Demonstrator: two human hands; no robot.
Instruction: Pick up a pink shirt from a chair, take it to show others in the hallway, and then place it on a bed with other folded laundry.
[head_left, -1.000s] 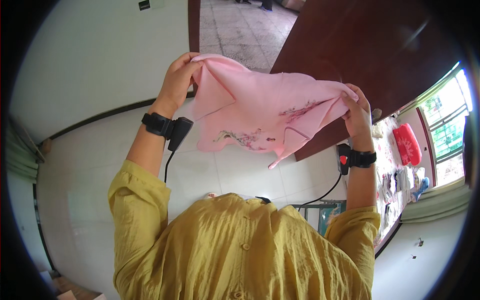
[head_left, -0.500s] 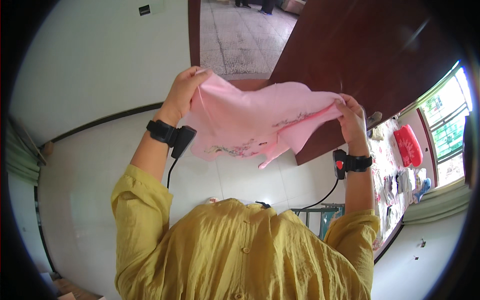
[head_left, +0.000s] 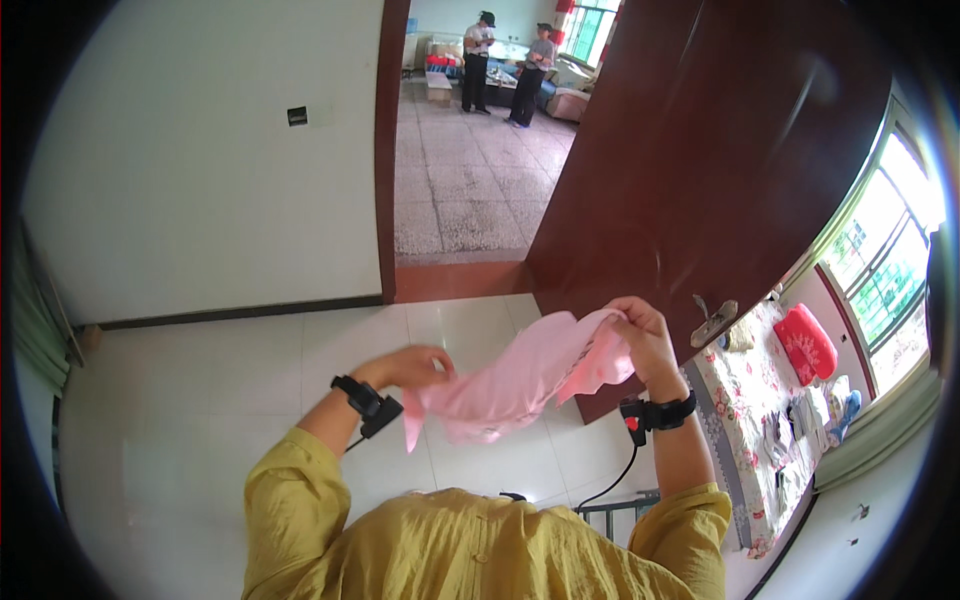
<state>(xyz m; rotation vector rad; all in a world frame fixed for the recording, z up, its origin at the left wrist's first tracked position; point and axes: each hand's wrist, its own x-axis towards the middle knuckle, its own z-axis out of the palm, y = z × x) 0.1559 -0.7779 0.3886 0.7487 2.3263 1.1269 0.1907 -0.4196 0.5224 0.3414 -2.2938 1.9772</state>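
pink cloth [head_left: 505,395] is held above the tiled floor [head_left: 220,410], its right end pinched by the right hand [head_left: 647,338]; whether its left end is gripped by the curled left hand [head_left: 414,367] cannot be told. through a loose hold there, that end could be dropped.

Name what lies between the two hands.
In the head view, a pink cloth spans the stretch between the left hand and the right hand, which grips it; whether the left also grips is unclear.
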